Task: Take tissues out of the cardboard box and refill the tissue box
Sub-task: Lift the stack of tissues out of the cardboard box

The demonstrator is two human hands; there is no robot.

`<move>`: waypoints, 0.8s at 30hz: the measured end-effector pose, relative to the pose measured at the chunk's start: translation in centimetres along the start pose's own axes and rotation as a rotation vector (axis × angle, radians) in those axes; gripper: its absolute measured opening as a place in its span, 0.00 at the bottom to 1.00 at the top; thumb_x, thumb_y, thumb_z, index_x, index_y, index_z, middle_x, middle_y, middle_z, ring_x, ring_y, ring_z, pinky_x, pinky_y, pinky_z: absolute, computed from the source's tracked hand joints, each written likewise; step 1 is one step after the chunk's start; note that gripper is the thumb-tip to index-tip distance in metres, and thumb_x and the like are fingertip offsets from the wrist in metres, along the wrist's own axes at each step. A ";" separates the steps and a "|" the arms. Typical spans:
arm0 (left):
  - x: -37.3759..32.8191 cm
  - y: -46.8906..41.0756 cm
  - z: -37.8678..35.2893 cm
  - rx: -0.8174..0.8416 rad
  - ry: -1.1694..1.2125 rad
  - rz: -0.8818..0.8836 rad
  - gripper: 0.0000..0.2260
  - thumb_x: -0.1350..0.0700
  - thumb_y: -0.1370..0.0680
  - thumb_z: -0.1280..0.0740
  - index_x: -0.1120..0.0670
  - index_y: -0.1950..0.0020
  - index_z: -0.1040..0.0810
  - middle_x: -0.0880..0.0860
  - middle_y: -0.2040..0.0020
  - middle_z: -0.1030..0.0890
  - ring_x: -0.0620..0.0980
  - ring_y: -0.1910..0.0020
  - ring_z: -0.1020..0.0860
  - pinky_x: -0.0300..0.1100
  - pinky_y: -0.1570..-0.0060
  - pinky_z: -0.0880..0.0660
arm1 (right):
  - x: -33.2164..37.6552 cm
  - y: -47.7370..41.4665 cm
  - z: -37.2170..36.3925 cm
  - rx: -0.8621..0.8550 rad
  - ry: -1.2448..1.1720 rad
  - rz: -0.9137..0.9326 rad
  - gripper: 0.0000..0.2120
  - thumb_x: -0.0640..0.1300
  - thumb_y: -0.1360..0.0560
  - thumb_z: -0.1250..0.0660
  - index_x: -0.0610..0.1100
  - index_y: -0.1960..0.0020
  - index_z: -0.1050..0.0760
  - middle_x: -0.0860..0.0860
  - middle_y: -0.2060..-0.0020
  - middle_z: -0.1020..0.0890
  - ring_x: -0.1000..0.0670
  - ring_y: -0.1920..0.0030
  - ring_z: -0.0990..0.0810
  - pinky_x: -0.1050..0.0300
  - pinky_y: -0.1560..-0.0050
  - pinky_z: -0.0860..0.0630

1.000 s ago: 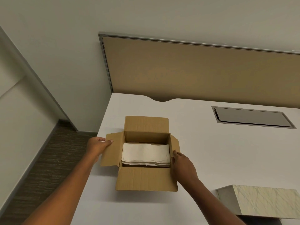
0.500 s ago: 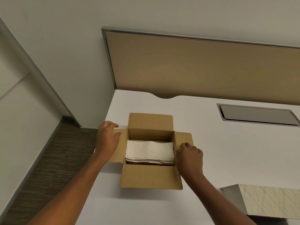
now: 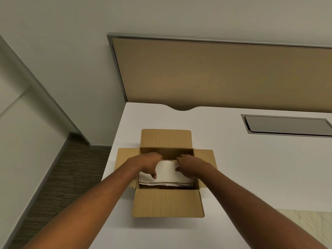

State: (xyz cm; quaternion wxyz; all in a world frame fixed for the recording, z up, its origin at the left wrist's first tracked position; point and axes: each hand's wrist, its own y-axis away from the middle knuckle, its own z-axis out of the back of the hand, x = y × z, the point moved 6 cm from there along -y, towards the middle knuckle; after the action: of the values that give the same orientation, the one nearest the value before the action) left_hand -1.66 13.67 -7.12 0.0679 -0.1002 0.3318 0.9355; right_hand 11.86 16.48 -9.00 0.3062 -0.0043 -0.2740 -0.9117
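An open brown cardboard box (image 3: 167, 203) sits on the white table with its four flaps spread out. Inside lies a stack of white tissues (image 3: 166, 177). My left hand (image 3: 149, 163) reaches into the box over the stack's left end, fingers hooked behind its far edge and thumb on top. My right hand (image 3: 186, 165) does the same at the right end. Both hands grip the stack, which still rests in the box. A corner of the marble-patterned tissue box (image 3: 309, 225) shows at the lower right edge.
The white table (image 3: 251, 168) ends at its left edge just beside the cardboard box, with dark carpet below. A grey recessed cable hatch (image 3: 287, 125) lies at the back right. A tan partition panel (image 3: 215, 74) stands along the table's far edge.
Both hands left the side flaps and moved inward into the box onto the tissue stack. The side flaps now lie flatter. The camera tilted, so less of the tissue box shows.
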 end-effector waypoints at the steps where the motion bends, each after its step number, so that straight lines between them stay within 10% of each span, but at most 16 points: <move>1: 0.0 -0.4 -0.1 0.023 -0.031 0.010 0.30 0.56 0.30 0.25 0.57 0.31 0.32 0.56 0.33 0.27 0.55 0.37 0.26 0.47 0.39 0.26 | -0.1 -0.5 -0.2 0.035 -0.020 -0.016 0.19 0.49 0.21 0.40 0.39 0.35 0.31 0.42 0.38 0.23 0.42 0.40 0.24 0.49 0.39 0.27; 24: 1.5 -3.3 -2.3 0.163 -0.092 0.170 0.35 0.56 0.33 0.22 0.59 0.31 0.34 0.56 0.33 0.27 0.55 0.37 0.26 0.45 0.39 0.26 | -1.7 -5.9 -3.5 0.281 -0.057 -0.030 0.28 0.54 0.32 0.26 0.41 0.38 0.27 0.48 0.49 0.21 0.47 0.51 0.24 0.55 0.51 0.28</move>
State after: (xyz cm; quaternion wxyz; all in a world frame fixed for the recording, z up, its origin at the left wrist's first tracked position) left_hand -2.14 14.85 -11.24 0.0112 -0.0230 0.4104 0.9115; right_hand 10.54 19.59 -15.21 0.2823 0.0167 -0.4074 -0.8684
